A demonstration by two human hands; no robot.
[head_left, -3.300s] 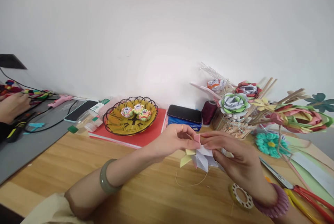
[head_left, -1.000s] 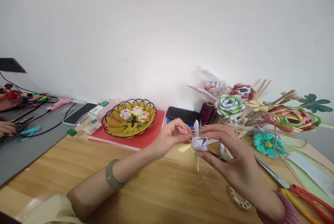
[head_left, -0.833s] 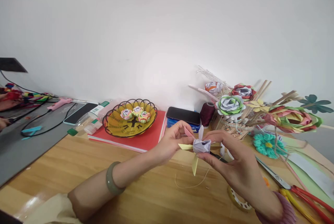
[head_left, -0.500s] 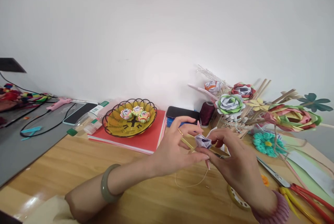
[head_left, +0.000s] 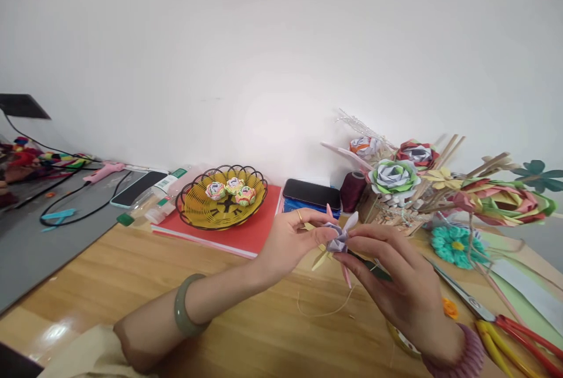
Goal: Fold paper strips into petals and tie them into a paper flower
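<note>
Between my two hands, above the wooden table, is a folded paper flower [head_left: 336, 239] with a lilac centre and pink, white and yellow paper petals sticking out around it. My left hand [head_left: 297, 237] grips it from the left, thumb pressed on the lilac folds and fingers behind. From the right, the thumb and fingertips of my right hand [head_left: 398, 269] pinch the flower's edge. A dark green strip shows beneath the right fingers, partly hidden. A thin pale thread [head_left: 323, 314] hangs in a loop below the flower.
A yellow woven basket [head_left: 193, 216] with 3 small paper flowers stands on red paper [head_left: 268, 211]. Behind my hands lies a black phone [head_left: 311, 192]. Scissors [head_left: 477, 307], paper roses [head_left: 394, 178] and a teal flower [head_left: 457, 245] are at right. A pink glue gun [head_left: 104, 172] lies far left.
My left thumb has moved up from below the flower onto its lilac centre, and the left fingers have closed in. The flower has turned, showing more petals. The view has shifted slightly.
</note>
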